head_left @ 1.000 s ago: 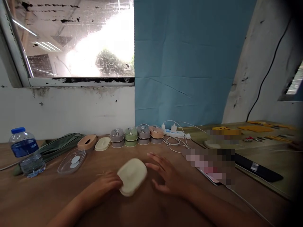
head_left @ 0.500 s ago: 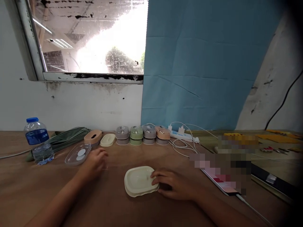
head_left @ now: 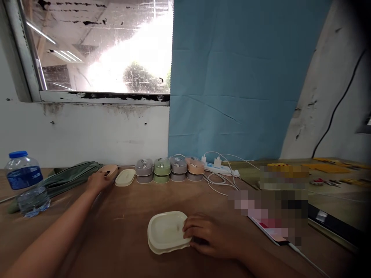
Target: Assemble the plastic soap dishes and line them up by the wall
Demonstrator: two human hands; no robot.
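Observation:
My left hand (head_left: 99,182) reaches to the far left of the table, fingers curled over the peach lunch box (head_left: 112,170) with a dark oval slot on top. Part of that box is hidden behind the fingers. Nearer me, a cream rounded lid (head_left: 168,231) lies on the table. My right hand (head_left: 204,235) pinches its right edge, fingertips on top and thumb low at the side. Another cream lid (head_left: 125,177) lies just right of the peach box.
Several two-tier lunch boxes (head_left: 161,170) in grey, green and peach line the wall. A water bottle (head_left: 27,185) and a green cloth bag (head_left: 69,177) are at left. Right of the boxes are a power strip (head_left: 217,168) with white cables and a phone (head_left: 268,229).
My left hand has moved away and left onto the peach lunch box. The clear lid beside it is out of sight now. My right hand stays on the cream lid; the view has shifted slightly.

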